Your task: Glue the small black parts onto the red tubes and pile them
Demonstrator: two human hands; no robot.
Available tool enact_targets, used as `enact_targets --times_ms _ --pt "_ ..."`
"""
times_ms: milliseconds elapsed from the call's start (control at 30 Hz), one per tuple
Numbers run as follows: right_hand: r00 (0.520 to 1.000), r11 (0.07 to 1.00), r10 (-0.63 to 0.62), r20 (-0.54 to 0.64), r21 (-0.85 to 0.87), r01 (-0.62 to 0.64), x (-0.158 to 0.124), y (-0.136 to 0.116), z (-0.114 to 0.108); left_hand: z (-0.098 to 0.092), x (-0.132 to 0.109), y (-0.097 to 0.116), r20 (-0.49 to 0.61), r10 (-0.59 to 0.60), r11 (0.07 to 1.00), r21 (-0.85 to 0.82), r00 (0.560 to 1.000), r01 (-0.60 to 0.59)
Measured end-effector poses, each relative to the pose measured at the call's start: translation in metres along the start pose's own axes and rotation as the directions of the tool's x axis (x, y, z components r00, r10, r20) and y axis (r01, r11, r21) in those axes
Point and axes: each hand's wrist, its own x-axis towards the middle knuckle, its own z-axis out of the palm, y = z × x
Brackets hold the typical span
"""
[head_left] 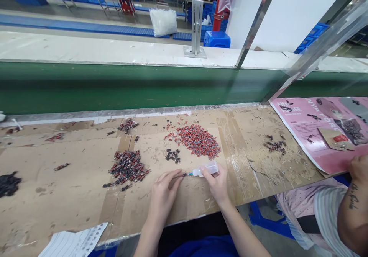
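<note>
Paper sheet (pixel 74 241) lying at near left edge of worktop (pixel 77 199). Pink poster (pixel 324 157) covering right end. Co-worker (pixel 350 218) in striped, spotted clothing (pixel 327 207) sitting there. Green strip (pixel 115 84) running behind; metal bracket (pixel 197 23) standing on white ledge (pixel 86 48). Farther back, plastic bag (pixel 163 21) resting, blue bin (pixel 217 39) standing near red pole (pixel 220 8).

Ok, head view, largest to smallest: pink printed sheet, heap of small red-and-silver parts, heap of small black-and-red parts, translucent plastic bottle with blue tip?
1. Pink printed sheet, though cut off
2. Red-and-silver heap and black-and-red heap: too alike to rank
3. Translucent bottle, partly covered by fingers
</note>
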Motion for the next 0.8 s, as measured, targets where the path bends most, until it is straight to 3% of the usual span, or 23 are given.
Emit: enact_targets --times_ms 300,800 --pt "0.999 0.999 0.022 0.045 -0.033 -0.021 -0.0001 0.0029 0.0011 -0.0034 0.0076 0.0028 0.066 -0.156 0.98 -0.112 0.985 0.163" --pt "1.0 1.0 0.003 0.011 -0.029 -0.003 -0.0001 0.0057 0.0 -0.0068 0.0107 0.0059 0.134 -0.253 0.949 -0.159 0.958 0.273"
